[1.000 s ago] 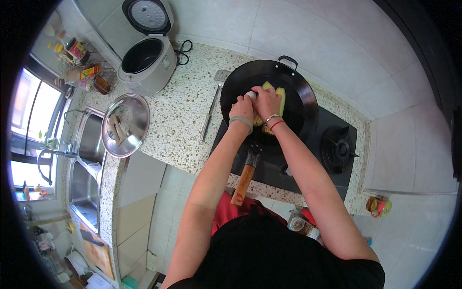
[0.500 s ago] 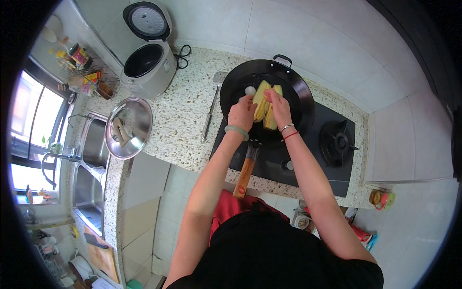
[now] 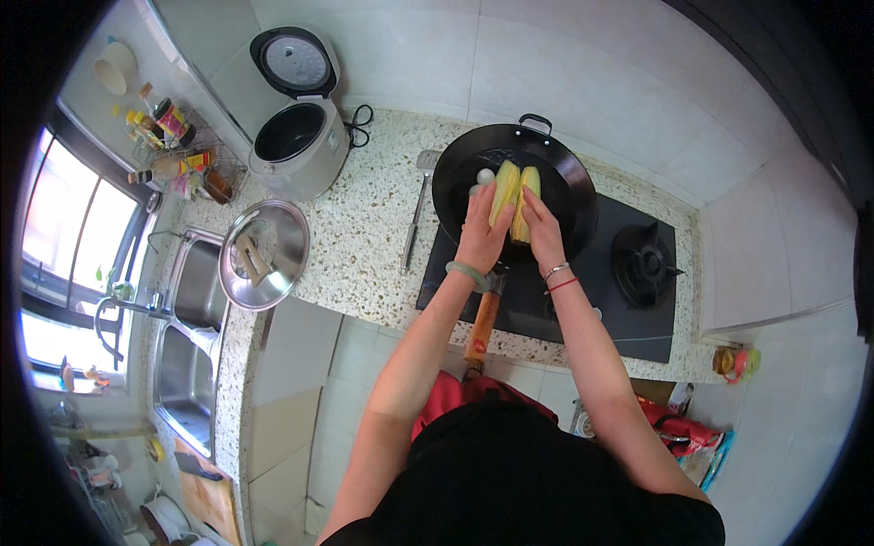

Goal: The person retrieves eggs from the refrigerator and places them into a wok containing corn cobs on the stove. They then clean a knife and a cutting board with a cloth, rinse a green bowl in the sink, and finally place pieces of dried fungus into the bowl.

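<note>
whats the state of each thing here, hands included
Wok, uncovered, on the stove
Corn, husked, lying in the wok
Egg, shell on, left of the corn
Left hand, open, beside the corn
Right hand, open, beside the corn
Rice cooker, lid raised
Spatula, lying on the counter
Burner, no flame visible

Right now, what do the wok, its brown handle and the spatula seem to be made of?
Wok: probably metal, dark, with a slight sheen; soft highlights show. Brown handle: likely smooth wood, from its warm colour. Spatula: apparently polished steel, silvery, though another metal is possible.
</note>
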`<state>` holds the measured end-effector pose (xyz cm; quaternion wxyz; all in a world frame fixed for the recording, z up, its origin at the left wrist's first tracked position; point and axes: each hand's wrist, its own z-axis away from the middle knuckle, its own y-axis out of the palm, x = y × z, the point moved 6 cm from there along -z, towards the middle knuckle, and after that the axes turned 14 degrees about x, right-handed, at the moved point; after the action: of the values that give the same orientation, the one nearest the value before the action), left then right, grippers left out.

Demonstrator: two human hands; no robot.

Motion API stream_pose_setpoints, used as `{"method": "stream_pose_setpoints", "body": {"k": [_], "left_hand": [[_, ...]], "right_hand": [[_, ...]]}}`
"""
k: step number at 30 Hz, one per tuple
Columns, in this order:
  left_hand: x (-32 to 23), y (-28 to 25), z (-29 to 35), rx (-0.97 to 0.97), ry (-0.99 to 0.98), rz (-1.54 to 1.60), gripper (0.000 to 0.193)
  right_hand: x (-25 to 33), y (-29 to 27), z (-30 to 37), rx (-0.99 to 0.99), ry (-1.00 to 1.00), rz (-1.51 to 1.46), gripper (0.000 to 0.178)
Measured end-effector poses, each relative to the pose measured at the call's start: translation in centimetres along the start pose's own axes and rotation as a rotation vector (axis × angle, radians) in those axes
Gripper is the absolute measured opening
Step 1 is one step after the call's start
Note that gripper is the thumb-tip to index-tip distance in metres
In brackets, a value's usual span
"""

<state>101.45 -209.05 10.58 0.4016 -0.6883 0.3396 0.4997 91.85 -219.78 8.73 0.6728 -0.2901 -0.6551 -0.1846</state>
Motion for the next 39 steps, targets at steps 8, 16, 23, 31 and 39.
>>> {"method": "stream_pose_setpoints", "body": {"k": [8,16,23,31,39], "left_hand": [[-5.8,-0.5,0.2,0.108,0.034,-0.214,0.058],[-12.8,0.6,-0.7,0.211,0.078,0.510,0.065],[-23.0,2.3,-0.6,0.268,0.312,0.845,0.069],[-38.9,3.5,3.6,0.071,0.816,0.419,0.063],[-42.3,5.7,0.1,0.298,0.770,1.027,0.074]], "right_hand": [[8.3,2.3,2.3,-0.138,-0.218,0.237,0.057],[14.4,0.9,5.0,-0.282,-0.304,-0.030,0.056],[25.5,-0.7,9.3,-0.339,-0.550,0.205,0.057],[38.6,-5.0,15.0,-0.613,-0.985,0.944,0.053],[46.4,-6.8,16.7,-0.751,-1.078,1.379,0.053]]}}
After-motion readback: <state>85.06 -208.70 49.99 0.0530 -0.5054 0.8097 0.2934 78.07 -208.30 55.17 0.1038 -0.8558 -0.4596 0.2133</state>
